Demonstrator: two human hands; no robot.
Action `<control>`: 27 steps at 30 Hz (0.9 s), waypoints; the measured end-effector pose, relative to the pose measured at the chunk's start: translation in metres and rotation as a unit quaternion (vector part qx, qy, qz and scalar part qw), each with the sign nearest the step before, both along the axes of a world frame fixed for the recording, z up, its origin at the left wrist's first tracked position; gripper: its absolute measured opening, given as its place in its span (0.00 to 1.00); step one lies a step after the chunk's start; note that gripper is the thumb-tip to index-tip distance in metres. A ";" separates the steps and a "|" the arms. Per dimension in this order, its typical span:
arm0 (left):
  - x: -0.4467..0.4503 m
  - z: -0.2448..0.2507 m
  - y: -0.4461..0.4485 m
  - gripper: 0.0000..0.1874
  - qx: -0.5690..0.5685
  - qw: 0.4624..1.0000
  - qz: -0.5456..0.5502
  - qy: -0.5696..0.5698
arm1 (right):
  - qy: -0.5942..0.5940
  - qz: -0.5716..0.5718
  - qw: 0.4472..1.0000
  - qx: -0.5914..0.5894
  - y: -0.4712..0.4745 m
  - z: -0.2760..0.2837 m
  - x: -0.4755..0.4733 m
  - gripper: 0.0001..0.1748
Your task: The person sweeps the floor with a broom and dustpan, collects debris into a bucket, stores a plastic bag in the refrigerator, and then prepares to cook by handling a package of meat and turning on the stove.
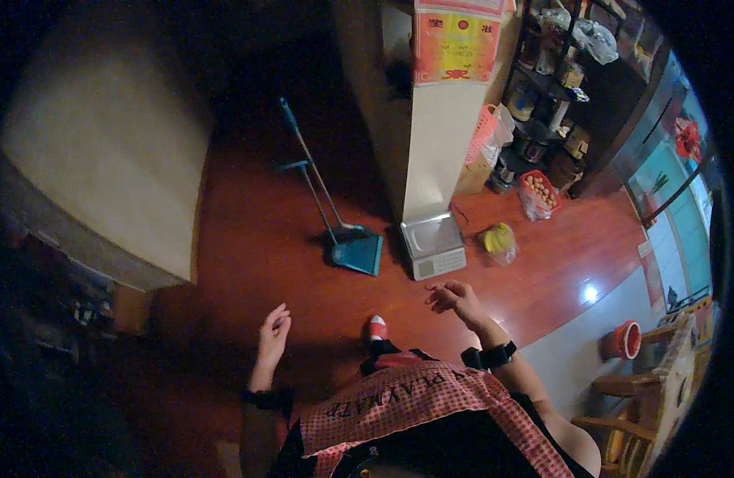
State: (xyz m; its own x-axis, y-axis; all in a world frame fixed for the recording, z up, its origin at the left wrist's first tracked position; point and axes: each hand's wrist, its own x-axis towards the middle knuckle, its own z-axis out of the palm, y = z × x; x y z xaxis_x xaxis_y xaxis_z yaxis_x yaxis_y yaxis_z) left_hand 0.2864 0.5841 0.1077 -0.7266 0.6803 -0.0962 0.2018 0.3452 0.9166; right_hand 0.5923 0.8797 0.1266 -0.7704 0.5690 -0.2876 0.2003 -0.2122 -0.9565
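Observation:
My left hand (pixel 273 334) is raised at the lower left over the reddish wood-look floor, fingers loosely curled, with nothing in it. To the right, my right hand (pixel 453 299) hangs in the air with bent, spread fingers, also holding nothing. In the picture it is nearest a silver digital scale (pixel 434 245), which stands on the floor against a pillar. A teal dustpan (pixel 359 252) and a long-handled broom (pixel 324 188) lie or stand left of the scale; which, I cannot tell. Bananas (pixel 497 240) in a clear plastic bag rest on the floor right of the scale.
A pale pillar (pixel 441 143) rises ahead. Behind it are a dark shelf rack (pixel 543 89) and a red basket (pixel 556 206) of eggs or similar round items. A pale cabinet-like block (pixel 116 161) stands left. At right are a red bucket (pixel 621 340) and wooden chairs (pixel 632 382).

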 end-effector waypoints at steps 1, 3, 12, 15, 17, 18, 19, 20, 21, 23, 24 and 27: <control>-0.019 -0.002 0.020 0.20 -0.020 1.000 -0.005 0.003 | -0.001 -0.012 1.000 -0.003 0.010 -0.003 -0.013 0.16; -0.053 -0.004 0.056 0.23 -0.059 0.998 -0.028 0.020 | 0.035 -0.031 0.999 0.016 0.028 -0.005 -0.044 0.15; -0.214 0.008 0.202 0.31 -0.110 0.946 -0.109 0.285 | 0.005 -0.006 0.994 0.108 0.066 0.023 -0.153 0.15; -0.263 0.011 0.250 0.33 -0.130 0.911 -0.136 0.366 | -0.046 -0.048 0.992 0.108 0.050 0.030 -0.155 0.16; -0.291 0.005 0.289 0.33 -0.135 0.866 -0.169 0.450 | -0.093 -0.134 0.985 0.059 0.030 0.031 -0.148 0.16; -0.308 0.005 0.308 0.33 -0.122 0.849 -0.213 0.468 | -0.055 -0.174 0.983 0.020 0.018 0.030 -0.142 0.16; -0.322 0.001 0.325 0.32 -0.144 0.850 -0.242 0.445 | -0.061 -0.212 0.975 0.034 0.006 0.027 -0.141 0.16; -0.329 -0.004 0.335 0.33 -0.189 0.814 -0.254 0.487 | -0.072 -0.251 0.965 0.032 -0.008 0.022 -0.140 0.15; -0.337 -0.006 0.348 0.36 -0.283 0.803 -0.310 0.422 | -0.061 -0.284 0.956 0.027 -0.023 0.017 -0.139 0.15; -0.337 -0.008 0.363 0.36 -0.298 0.838 -0.371 0.265 | -0.093 -0.334 0.938 -0.012 -0.047 0.006 -0.142 0.16; -0.335 -0.007 0.365 0.35 -0.290 0.815 -0.386 0.322 | -0.089 -0.353 0.931 0.029 -0.062 0.002 -0.146 0.16; -0.318 0.001 0.362 0.31 -0.306 0.845 -0.437 0.032 | -0.095 -0.375 0.921 0.048 -0.094 0.001 -0.165 0.19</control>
State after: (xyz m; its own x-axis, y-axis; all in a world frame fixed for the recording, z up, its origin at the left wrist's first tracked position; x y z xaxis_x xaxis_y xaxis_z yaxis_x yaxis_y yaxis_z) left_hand -0.0311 0.9456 0.1084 0.0107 0.7975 -0.6032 0.6676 0.4434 0.5981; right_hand 0.4276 0.7853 0.1279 -0.0925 0.9501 -0.2978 0.1969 -0.2758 -0.9408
